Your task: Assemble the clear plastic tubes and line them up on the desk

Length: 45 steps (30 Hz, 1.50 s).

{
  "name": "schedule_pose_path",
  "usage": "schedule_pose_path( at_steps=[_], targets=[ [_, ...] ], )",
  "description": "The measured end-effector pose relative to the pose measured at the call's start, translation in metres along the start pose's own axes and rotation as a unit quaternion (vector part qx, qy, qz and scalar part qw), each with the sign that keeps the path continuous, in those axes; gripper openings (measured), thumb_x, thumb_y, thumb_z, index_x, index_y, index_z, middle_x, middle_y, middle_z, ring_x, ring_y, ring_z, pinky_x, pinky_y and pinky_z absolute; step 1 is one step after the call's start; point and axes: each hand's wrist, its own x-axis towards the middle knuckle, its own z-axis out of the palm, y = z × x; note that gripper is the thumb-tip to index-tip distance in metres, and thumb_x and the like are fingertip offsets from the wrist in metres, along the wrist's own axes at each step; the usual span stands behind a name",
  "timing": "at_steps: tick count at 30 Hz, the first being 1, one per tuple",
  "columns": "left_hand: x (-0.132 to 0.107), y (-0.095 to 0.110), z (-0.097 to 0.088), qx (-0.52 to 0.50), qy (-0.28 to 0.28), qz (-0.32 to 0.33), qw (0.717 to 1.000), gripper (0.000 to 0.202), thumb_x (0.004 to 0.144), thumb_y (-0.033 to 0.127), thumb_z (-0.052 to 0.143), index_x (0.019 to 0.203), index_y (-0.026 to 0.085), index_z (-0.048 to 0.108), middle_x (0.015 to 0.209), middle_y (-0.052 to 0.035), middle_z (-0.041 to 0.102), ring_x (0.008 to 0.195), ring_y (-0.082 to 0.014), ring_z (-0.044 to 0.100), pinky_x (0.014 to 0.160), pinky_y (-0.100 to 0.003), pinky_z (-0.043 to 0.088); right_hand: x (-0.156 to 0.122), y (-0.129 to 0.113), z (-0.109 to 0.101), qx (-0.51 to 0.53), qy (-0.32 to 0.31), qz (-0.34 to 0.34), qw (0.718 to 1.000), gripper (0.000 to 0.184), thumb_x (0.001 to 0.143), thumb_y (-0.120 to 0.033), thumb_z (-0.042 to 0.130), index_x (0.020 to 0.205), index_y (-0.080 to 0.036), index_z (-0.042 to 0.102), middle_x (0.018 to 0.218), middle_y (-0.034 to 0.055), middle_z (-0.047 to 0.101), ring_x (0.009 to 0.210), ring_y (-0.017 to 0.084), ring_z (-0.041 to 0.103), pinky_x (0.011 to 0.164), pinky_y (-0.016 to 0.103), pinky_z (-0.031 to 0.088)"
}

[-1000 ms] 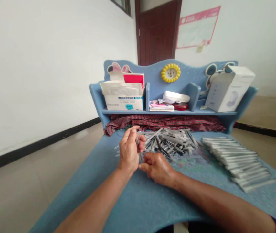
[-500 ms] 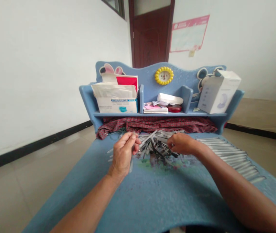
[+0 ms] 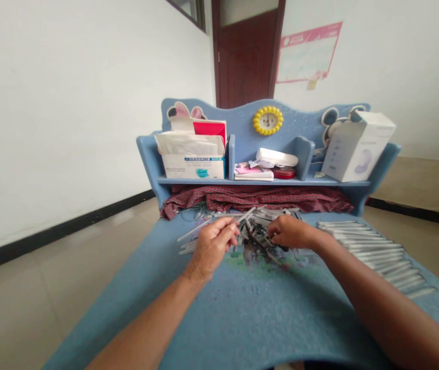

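Note:
A loose pile of thin pen-like parts (image 3: 258,239), some clear or white and others black, lies at the middle of the blue table (image 3: 242,318). My right hand (image 3: 287,231) is at the pile's right side with its fingers curled down among the parts; its fingertips are partly hidden. At the pile's left edge, my left hand (image 3: 215,244) is closed in a pinch, and whatever lies between the fingers is too small to make out. A few clear tubes (image 3: 188,247) lie left of that hand. Many similar clear tubes (image 3: 377,254) are lined up side by side on the right.
Behind the pile, a red checked cloth (image 3: 266,198) is bunched under a blue shelf (image 3: 258,182). On the shelf stand a mask box (image 3: 194,165), papers (image 3: 253,173), a red round tin (image 3: 284,173) and a white box (image 3: 358,149). A yellow-rimmed clock (image 3: 268,121) is on its back panel.
My left hand has moved inward to the pile, and the clear strip that hung below it no longer shows. My right hand stays at the pile. The whole view has shifted slightly.

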Motion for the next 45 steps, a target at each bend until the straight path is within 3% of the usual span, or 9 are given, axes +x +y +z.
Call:
schedule_pose_path(
  at_steps=[2, 4, 6, 9, 13, 22, 37, 41, 45],
  targets=[
    [-0.002, -0.001, 0.000, 0.032, -0.020, 0.015, 0.999, 0.018, 0.076, 0.029, 0.056, 0.084, 0.016, 0.065, 0.063, -0.0013, 0.060, 0.049, -0.0103, 0.052, 0.041, -0.018, 0.036, -0.004, -0.003, -0.005, 0.181, 0.018, -0.022, 0.983, 0.016, 0.073, -0.019, 0.051, 0.082, -0.016, 0.063, 0.063, 0.0009, 0.065, 0.046, 0.011, 0.057, 0.045, 0.020, 0.041],
    [-0.004, -0.002, 0.001, 0.072, -0.041, 0.042, 0.996, 0.019, 0.077, 0.028, 0.054, 0.089, 0.018, 0.066, 0.064, -0.0008, 0.061, 0.051, -0.0108, 0.053, 0.043, -0.018, 0.038, -0.007, -0.009, -0.007, 0.410, 0.046, -0.053, 0.909, 0.017, 0.074, -0.027, 0.057, 0.084, -0.015, 0.061, 0.061, -0.0005, 0.064, 0.038, 0.009, 0.052, 0.038, 0.019, 0.038],
    [-0.007, -0.002, 0.003, 0.104, -0.060, 0.067, 0.990, 0.021, 0.079, 0.027, 0.053, 0.093, 0.020, 0.067, 0.063, -0.0001, 0.060, 0.051, -0.0109, 0.053, 0.045, -0.019, 0.038, -0.007, -0.017, -0.005, 0.559, 0.070, -0.079, 0.822, 0.023, 0.070, -0.033, 0.065, 0.084, -0.015, 0.061, 0.060, -0.0002, 0.064, 0.035, 0.009, 0.051, 0.035, 0.019, 0.037],
    [-0.010, -0.001, 0.005, 0.123, -0.077, 0.084, 0.986, 0.022, 0.080, 0.026, 0.051, 0.094, 0.021, 0.067, 0.061, 0.0007, 0.059, 0.050, -0.0107, 0.052, 0.046, -0.020, 0.038, -0.005, -0.028, 0.001, 0.646, 0.081, -0.096, 0.753, 0.026, 0.067, -0.033, 0.069, 0.084, -0.015, 0.062, 0.057, -0.0001, 0.064, 0.032, 0.009, 0.049, 0.032, 0.019, 0.035],
    [-0.012, 0.002, 0.007, 0.138, -0.085, 0.087, 0.983, 0.019, 0.081, 0.027, 0.050, 0.089, 0.021, 0.067, 0.060, 0.0013, 0.057, 0.049, -0.0106, 0.051, 0.047, -0.021, 0.038, 0.000, -0.035, 0.011, 0.687, 0.080, -0.102, 0.715, 0.025, 0.068, -0.031, 0.070, 0.085, -0.014, 0.063, 0.055, -0.0003, 0.064, 0.032, 0.009, 0.050, 0.031, 0.018, 0.034],
    [-0.013, 0.001, 0.006, 0.134, -0.106, 0.061, 0.983, 0.020, 0.084, 0.029, 0.046, 0.080, 0.018, 0.063, 0.055, 0.0028, 0.052, 0.046, -0.0089, 0.047, 0.044, -0.019, 0.034, 0.000, -0.042, 0.019, 0.712, 0.062, -0.099, 0.693, 0.024, 0.070, -0.029, 0.069, 0.087, -0.014, 0.064, 0.054, -0.0005, 0.064, 0.031, 0.008, 0.050, 0.031, 0.016, 0.035],
    [-0.013, 0.008, 0.007, 0.012, -0.166, -0.032, 0.985, 0.024, 0.084, 0.032, 0.045, 0.072, 0.014, 0.055, 0.058, 0.0016, 0.053, 0.043, -0.0061, 0.046, 0.040, -0.017, 0.030, 0.003, -0.051, 0.028, 0.736, 0.071, -0.100, 0.666, 0.023, 0.070, -0.029, 0.069, 0.086, -0.013, 0.065, 0.049, -0.0003, 0.062, 0.030, 0.008, 0.048, 0.027, 0.015, 0.036],
    [-0.013, 0.010, 0.006, -0.006, -0.170, -0.055, 0.984, 0.025, 0.082, 0.034, 0.047, 0.068, 0.014, 0.053, 0.057, 0.0016, 0.054, 0.042, -0.0055, 0.045, 0.039, -0.016, 0.029, 0.002, -0.048, 0.027, 0.708, 0.070, -0.097, 0.696, 0.026, 0.071, -0.032, 0.068, 0.088, -0.013, 0.064, 0.050, -0.0006, 0.062, 0.031, 0.008, 0.049, 0.027, 0.015, 0.036],
    [-0.012, 0.008, 0.004, 0.033, -0.189, -0.062, 0.980, 0.028, 0.083, 0.035, 0.045, 0.068, 0.013, 0.054, 0.054, 0.0021, 0.053, 0.041, -0.0052, 0.043, 0.039, -0.016, 0.028, -0.003, -0.041, 0.017, 0.605, 0.082, -0.099, 0.786, 0.025, 0.072, -0.034, 0.067, 0.085, -0.013, 0.064, 0.051, -0.0016, 0.060, 0.033, 0.007, 0.049, 0.032, 0.015, 0.039]
  ],
)
